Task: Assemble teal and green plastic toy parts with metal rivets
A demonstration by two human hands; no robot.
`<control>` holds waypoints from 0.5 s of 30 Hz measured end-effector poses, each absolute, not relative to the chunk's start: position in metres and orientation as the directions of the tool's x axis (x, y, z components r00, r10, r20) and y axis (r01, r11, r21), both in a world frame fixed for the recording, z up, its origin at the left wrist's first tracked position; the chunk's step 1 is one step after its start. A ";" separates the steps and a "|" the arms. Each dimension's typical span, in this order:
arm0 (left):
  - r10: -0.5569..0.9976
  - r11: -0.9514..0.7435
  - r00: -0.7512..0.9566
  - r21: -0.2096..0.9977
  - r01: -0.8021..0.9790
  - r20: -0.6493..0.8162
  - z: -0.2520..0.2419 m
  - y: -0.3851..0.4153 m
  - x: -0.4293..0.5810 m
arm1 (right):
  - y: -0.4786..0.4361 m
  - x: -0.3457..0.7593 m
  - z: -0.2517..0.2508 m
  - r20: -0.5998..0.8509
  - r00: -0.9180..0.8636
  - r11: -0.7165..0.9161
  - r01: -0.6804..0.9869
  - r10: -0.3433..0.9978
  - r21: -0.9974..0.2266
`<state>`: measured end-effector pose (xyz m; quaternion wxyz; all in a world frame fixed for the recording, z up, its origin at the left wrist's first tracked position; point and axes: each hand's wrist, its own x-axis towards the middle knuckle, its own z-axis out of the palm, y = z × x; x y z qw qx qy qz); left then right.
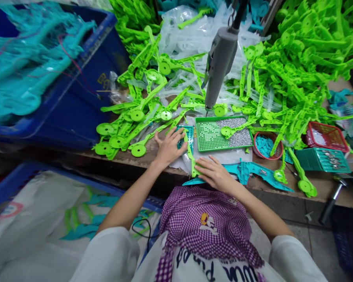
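A long bright green plastic part point(190, 157) stands lengthwise between my hands at the table's front edge. My left hand point(171, 148) is over its upper end and a small teal basket point(190, 135), fingers spread and thumb held apart, fingertips at the part's edge. At the lower end, my right hand point(213, 172) lies with fingers over the part, gripping it; the thumb is hidden. Beneath the right hand a teal plastic piece point(242, 172) stretches along the edge. Above hangs a grey electric screwdriver point(220, 62), its bit pointing down beside a green tray point(208, 135) of small screws.
Heaped green parts point(308, 58) cover the table's back and right. A blue crate point(106, 70) with teal parts stands left. On the right are a round red basket point(268, 145), a stack of teal trays point(322, 160), a red basket point(326, 137) and a hammer point(332, 199).
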<state>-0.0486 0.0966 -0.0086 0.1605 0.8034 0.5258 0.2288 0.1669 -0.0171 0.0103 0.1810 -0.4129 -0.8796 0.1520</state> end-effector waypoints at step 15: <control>0.938 -0.335 0.334 0.488 0.806 0.092 -0.003 0.090 -0.044 | -0.026 0.166 -0.009 0.349 -0.596 0.688 0.668 0.723 -0.285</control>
